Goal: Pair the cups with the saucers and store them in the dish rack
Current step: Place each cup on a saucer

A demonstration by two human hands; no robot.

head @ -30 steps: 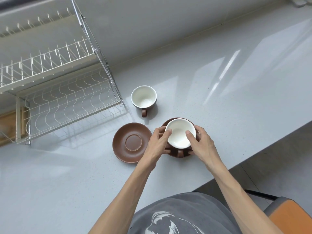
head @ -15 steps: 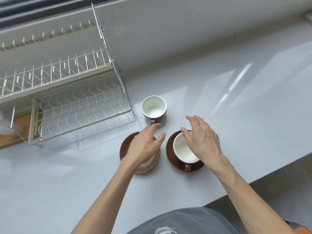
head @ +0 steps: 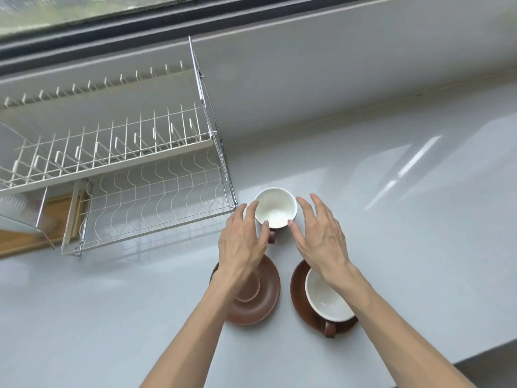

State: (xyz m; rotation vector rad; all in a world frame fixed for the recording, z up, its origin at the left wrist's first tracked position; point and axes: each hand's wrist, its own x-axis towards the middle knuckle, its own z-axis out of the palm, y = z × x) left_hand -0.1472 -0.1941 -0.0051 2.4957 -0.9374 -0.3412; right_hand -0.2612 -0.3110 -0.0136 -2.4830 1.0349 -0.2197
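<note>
Across the whole lower field runs the grey countertop (head: 405, 247), bounded at 12 o'clock by a pale backsplash and a dark window frame (head: 140, 32).

At 10 o'clock stands the dish rack (head: 145, 175), a two-tier white wire unit. Its upper tier carries upright plate dividers; its lower tier is a wavy wire shelf. Both tiers hold no cups or saucers. A wooden board (head: 36, 239) shows beneath the rack at 9 o'clock.

Near centre, at 6 o'clock from the rack's right corner, lie two brown saucers side by side, close but apart. The bare saucer (head: 260, 301) lies on the left, partly covered by the left forearm. The right saucer (head: 300, 292) carries the paired cup (head: 324, 299), white inside, handle pointing to 6 o'clock.

The loose cup (head: 275, 207) stands upright on the countertop at 12 o'clock from the saucers, just beside the rack's front right corner, handle toward 6 o'clock.

The left hand (head: 243, 242) is spread wide, fingers extended along the loose cup's 9 o'clock side; its thumb lies near the handle. The right hand (head: 321, 236) is equally spread at the cup's 3 o'clock side, thumb tip at the rim. Neither hand has closed on the cup; actual contact cannot be confirmed.
</note>
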